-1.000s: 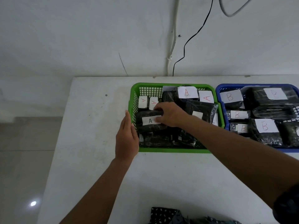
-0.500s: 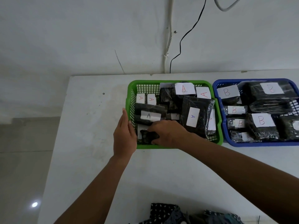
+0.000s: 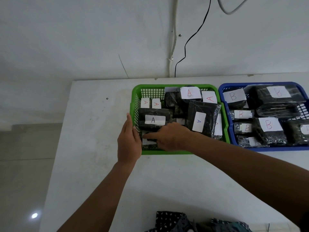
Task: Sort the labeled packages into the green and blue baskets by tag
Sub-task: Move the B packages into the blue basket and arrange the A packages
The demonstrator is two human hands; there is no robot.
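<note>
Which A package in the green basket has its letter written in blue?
The tall package leaning at the green basket's right side; the other readable A tags are red or black.

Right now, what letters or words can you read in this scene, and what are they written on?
"A" in black: tag on the front-left package in the green basket.
"A" in blue: tag on the tall package.
"A" in red: tags behind.
"B" in red: tags in the blue basket.
The tag under the right hand: hidden.
</note>
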